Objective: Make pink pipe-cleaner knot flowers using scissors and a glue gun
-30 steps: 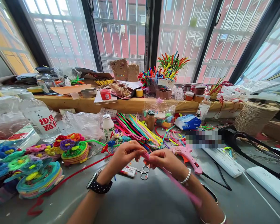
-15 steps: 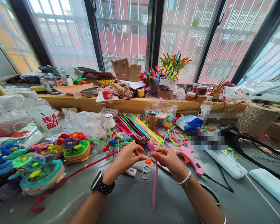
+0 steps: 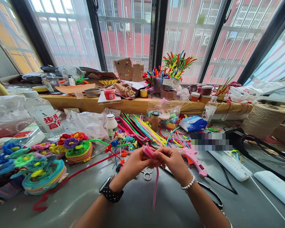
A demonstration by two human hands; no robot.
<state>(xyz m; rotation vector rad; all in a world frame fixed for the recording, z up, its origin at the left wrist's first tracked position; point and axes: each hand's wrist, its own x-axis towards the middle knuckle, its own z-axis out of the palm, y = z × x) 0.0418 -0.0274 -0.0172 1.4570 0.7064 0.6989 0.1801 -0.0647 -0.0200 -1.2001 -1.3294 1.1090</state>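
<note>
A folded bunch of pink pipe cleaners [image 3: 148, 150] is pinched between both hands above the middle of the table, with one long end [image 3: 155, 193] hanging down. My left hand [image 3: 140, 161] grips the bunch from the left, its fingertips partly hidden behind it. From the right, the thumb and fingers of my right hand [image 3: 169, 158] close on the same bunch. Just beneath the hands lie small scissors [image 3: 147, 174], their blades hidden. Beyond them spreads a pile of loose multicoloured pipe cleaners [image 3: 142, 129].
A pink glue gun [image 3: 195, 161] with a black cord lies to the right, beside a white power strip [image 3: 232, 166]. Pipe-cleaner flowers on round coiled bases [image 3: 44, 177] fill the left. A white bottle [image 3: 111, 128], a brown jar [image 3: 154, 121] and a twine spool [image 3: 264, 118] stand farther back.
My left hand has moved right and closed on the pink bunch, which earlier only my right hand held. The bunch has shifted slightly left and tilted.
</note>
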